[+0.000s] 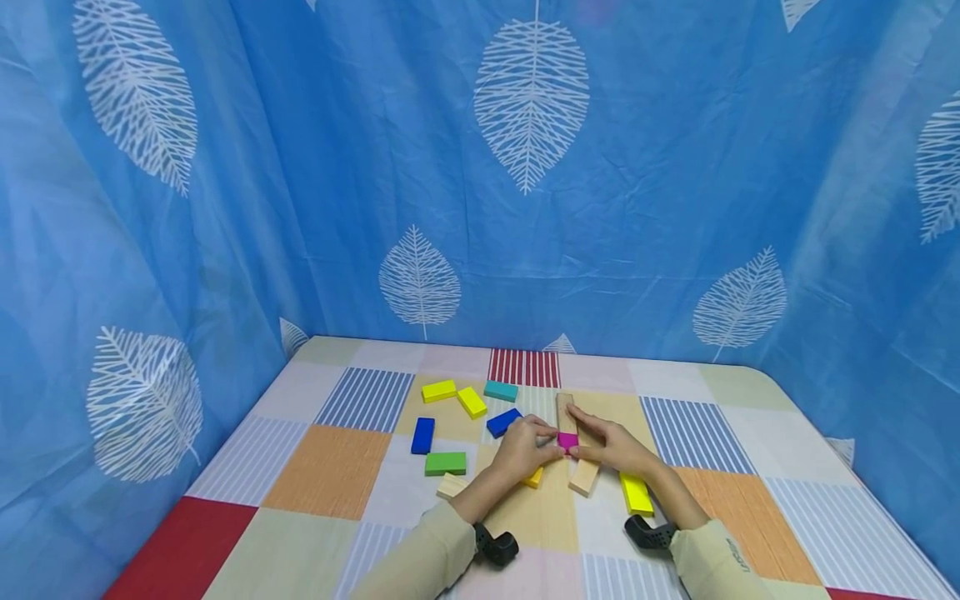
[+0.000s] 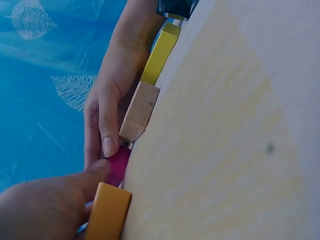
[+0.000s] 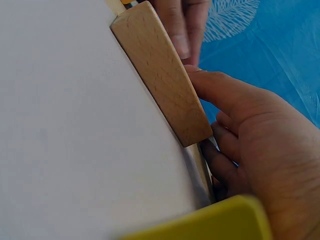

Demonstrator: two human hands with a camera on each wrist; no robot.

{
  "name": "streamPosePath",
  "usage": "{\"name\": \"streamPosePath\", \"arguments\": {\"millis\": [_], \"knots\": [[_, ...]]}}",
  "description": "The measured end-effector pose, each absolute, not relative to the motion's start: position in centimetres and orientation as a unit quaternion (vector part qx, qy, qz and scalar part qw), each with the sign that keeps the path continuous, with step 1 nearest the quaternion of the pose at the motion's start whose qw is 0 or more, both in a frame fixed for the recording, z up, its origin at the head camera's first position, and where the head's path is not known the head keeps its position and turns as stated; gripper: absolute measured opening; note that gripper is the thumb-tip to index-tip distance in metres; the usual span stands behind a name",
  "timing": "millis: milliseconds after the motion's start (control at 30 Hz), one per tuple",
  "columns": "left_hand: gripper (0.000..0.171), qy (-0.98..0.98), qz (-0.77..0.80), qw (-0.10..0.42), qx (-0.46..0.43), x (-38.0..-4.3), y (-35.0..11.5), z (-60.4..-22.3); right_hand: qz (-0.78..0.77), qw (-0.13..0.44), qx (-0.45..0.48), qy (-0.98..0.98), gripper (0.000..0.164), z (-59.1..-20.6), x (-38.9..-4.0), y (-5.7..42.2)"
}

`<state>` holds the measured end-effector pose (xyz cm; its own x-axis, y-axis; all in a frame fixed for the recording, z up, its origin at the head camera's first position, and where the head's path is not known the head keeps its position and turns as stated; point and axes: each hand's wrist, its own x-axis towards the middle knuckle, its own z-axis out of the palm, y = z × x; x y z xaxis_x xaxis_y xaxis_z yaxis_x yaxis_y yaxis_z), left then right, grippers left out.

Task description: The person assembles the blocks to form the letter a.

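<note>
A magenta block (image 1: 567, 442) lies between both hands, against the near end of a long plain wooden block (image 1: 566, 411). My left hand (image 1: 517, 450) pinches the magenta block from its left side, thumb at the near edge. From the right, my right hand (image 1: 618, 447) holds the magenta block with its thumb, while its index finger reaches the plain wooden block. The left wrist view shows both thumbs meeting at the magenta block (image 2: 118, 165). Another wooden block (image 3: 162, 75) lies just in front of the right thumb. An orange block (image 2: 109, 212) sits beside the left hand.
Left of the hands lie blue blocks (image 1: 423, 436), a green block (image 1: 446, 464), a teal block (image 1: 501, 391) and yellow blocks (image 1: 438, 391). A wooden block (image 1: 452, 486) is near the left forearm, a yellow block (image 1: 637, 495) beside the right wrist. Blue curtains (image 1: 525, 250) surround the table.
</note>
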<state>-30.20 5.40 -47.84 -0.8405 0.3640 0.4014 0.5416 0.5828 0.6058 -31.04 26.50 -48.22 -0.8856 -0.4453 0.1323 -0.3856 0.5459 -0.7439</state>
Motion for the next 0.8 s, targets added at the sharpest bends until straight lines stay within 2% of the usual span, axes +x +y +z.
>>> {"name": "streamPosePath", "arguments": {"millis": [133,200,300,400,500,667,800], "knots": [[0.023,-0.868,-0.384,0.163,-0.268,-29.5,5.6,-47.0,-0.411,0.032,-0.243,0.878,0.073,-48.3,-31.0,26.5],[0.020,-0.856,-0.387,0.166,-0.299,-28.9,5.8,-46.5,-0.402,0.027,-0.245,0.882,0.072,-48.3,-31.0,26.6],[0.016,-0.835,-0.402,0.137,-0.349,-28.1,6.0,-46.0,-0.397,0.018,-0.252,0.882,0.068,-48.1,-31.0,26.6],[0.016,-0.824,-0.425,0.085,-0.364,-27.5,6.2,-45.9,-0.408,0.015,-0.259,0.875,0.063,-47.9,-31.2,26.7],[0.025,-0.826,-0.426,0.046,-0.366,-27.4,6.2,-46.1,-0.435,0.022,-0.260,0.862,0.059,-47.9,-31.3,26.7],[0.045,-0.842,-0.380,0.008,-0.383,-27.8,6.3,-46.5,-0.483,0.040,-0.260,0.835,0.055,-47.6,-31.4,26.7],[0.049,-0.849,-0.344,-0.011,-0.400,-27.9,6.4,-46.6,-0.504,0.053,-0.257,0.823,0.055,-46.4,-30.6,26.3]]}}
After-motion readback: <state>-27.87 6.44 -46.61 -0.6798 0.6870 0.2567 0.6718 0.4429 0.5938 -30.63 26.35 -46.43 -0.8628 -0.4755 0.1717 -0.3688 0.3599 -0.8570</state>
